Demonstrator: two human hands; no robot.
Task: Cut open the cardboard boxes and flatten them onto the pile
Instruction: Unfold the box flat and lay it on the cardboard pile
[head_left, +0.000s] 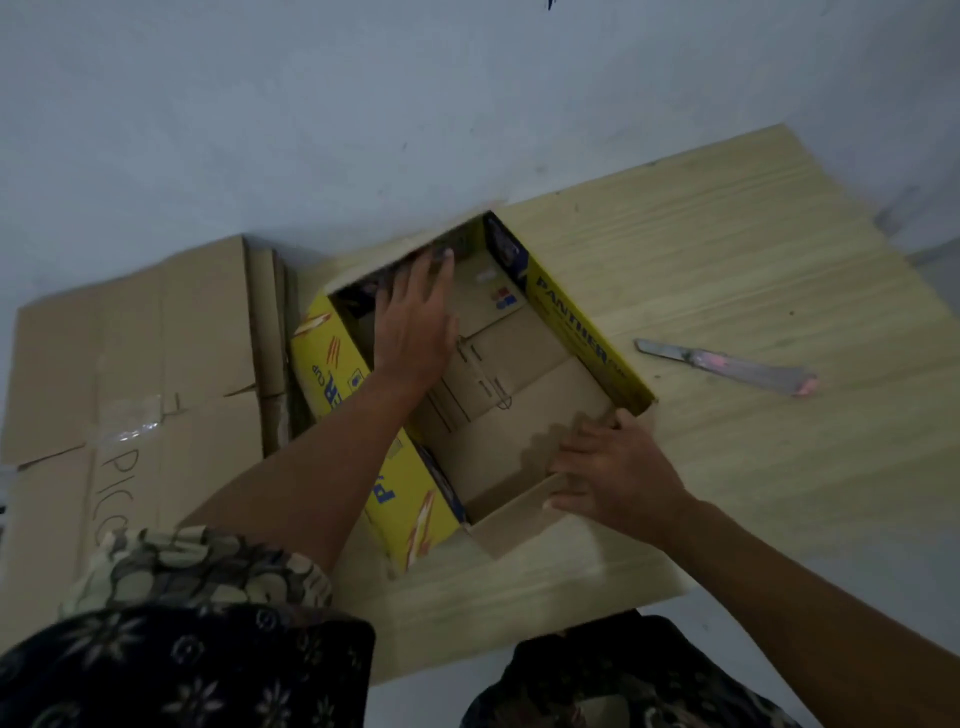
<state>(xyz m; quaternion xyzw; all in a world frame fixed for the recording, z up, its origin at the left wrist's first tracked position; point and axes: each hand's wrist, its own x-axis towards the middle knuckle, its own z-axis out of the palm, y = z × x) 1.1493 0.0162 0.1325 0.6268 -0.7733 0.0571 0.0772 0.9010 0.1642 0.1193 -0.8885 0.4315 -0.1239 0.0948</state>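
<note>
A yellow printed cardboard box (332, 358) stands open on a pale wooden board (727, 260), its brown inside facing up. My left hand (413, 317) reaches into the box with fingers spread, its fingertips at the far wall. At the box's near right corner my right hand (610, 467) holds the near wall, thumb outside and fingers over the rim. A utility knife (727, 366) lies on the board to the right of the box, apart from both hands. A pile of flattened brown cardboard (135, 364) lies on the floor to the left.
The grey floor (260, 104) stretches beyond the board and the pile. My knees in patterned cloth (182, 665) are at the bottom edge. The board's right half holds only the knife.
</note>
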